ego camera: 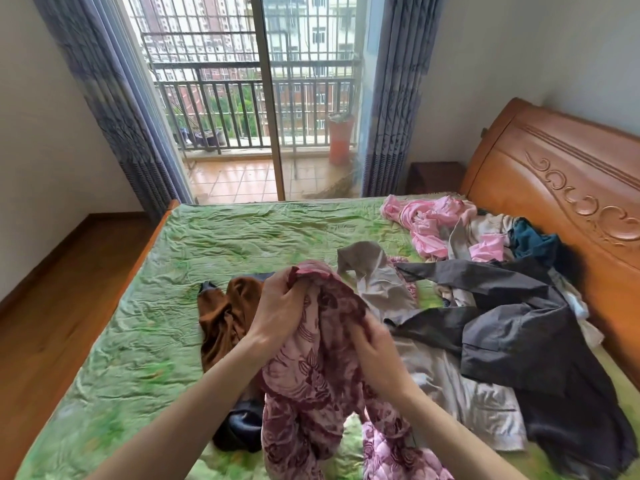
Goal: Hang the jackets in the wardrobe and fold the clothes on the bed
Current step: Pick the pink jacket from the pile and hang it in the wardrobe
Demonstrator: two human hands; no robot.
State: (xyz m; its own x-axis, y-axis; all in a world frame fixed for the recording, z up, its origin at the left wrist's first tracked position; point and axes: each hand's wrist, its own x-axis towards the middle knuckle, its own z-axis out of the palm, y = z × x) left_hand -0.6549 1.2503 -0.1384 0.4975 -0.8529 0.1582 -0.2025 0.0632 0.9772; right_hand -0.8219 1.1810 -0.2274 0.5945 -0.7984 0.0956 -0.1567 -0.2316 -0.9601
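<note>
Both hands are up over the near side of the bed (145, 306), sharing 1 garment: a pink quilted piece with dark red flowers (311, 368). The left hand (280, 306) has its fingers curled round a bunched edge at the very top. The right hand (372, 344) pinches the cloth a little lower and to the right, fingers folded into the fabric. From those 2 grips the garment hangs straight down toward the person, so its long axis runs top to bottom, and its lower part splits into what look like 2 hanging ends reaching the mattress. The left hand is the higher one and nearer the top edge, so I judge any spreading out would start with the hands drawing apart along that edge.

Elsewhere on the bed I count 1 brown garment (225, 313) just left of the hands, 1 dark jacket (519, 327) sprawled to the right, 1 grey piece (377, 278) behind it, and 1 heap of pink clothes (433, 223) by the headboard (568, 174), with other pieces mixed in that I cannot separate. Nothing looks folded yet, and no wardrobe is in sight.
</note>
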